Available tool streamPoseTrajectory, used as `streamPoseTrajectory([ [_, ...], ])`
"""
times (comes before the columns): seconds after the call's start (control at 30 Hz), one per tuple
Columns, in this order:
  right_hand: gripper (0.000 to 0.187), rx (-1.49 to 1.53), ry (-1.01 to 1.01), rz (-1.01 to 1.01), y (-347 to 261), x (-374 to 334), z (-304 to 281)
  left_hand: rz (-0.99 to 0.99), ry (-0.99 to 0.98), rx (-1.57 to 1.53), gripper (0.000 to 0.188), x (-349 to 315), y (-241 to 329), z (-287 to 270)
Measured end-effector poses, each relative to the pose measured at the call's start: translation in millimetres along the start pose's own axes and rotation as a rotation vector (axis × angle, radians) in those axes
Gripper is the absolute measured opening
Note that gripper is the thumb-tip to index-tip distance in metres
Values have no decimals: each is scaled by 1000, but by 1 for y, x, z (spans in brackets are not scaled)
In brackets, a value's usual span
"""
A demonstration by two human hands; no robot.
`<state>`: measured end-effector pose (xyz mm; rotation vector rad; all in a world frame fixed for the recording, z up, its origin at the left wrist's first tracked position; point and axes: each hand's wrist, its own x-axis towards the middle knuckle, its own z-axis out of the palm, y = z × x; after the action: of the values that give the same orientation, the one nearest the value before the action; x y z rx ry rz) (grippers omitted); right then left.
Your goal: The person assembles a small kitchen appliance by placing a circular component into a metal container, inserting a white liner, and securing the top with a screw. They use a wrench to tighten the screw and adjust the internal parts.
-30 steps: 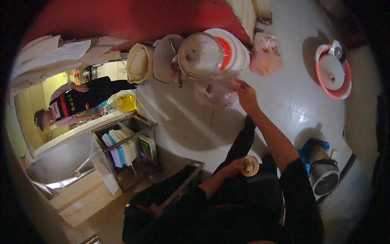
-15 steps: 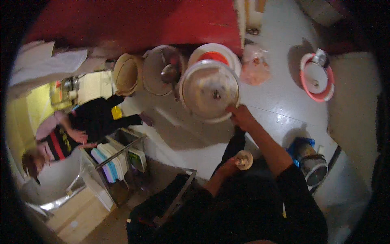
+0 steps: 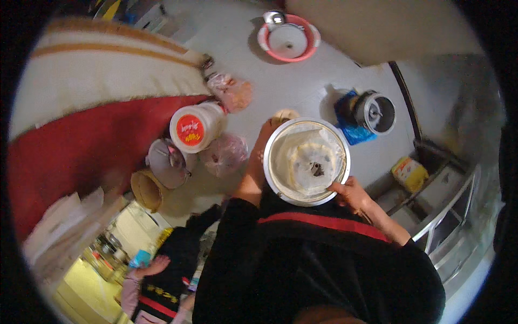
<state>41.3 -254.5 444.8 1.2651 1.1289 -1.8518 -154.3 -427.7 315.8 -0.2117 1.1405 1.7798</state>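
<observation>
A round pale bowl (image 3: 280,156) with a metallic rim is in front of me, its inside smeared whitish, with dark bits at the centre. My right hand (image 3: 350,195) is closed on its near right edge, thumb over the rim. At its far left edge, my left hand (image 3: 268,129) is partly hidden behind the bowl. A small tan round piece (image 3: 286,114) shows by the left fingers, which held it earlier; how they grip it now is covered.
A pink basin (image 3: 315,47) with a white disc is on the floor ahead. To the right stand a metal cylinder (image 3: 393,110) on blue plastic and a rack (image 3: 426,237). Left are a white bucket (image 3: 207,132), plastic bags (image 3: 225,154) and a person in a black apron (image 3: 167,259).
The view has swung right. The bowl has come from above the buckets on the left to close in front of my body, and my left hand has moved up beside it.
</observation>
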Motion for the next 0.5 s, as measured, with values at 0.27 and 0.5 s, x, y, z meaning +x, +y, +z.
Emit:
streamPoseTrajectory([
  [0.27, 44, -145, 6, -365, 24, -98, -91, -129, -481, 174, 55, 30, -4, 207],
  [0.5, 21, -318, 840, -1057, 11, -188, -175, -368, -711, 119, 47, 31, -31, 348],
])
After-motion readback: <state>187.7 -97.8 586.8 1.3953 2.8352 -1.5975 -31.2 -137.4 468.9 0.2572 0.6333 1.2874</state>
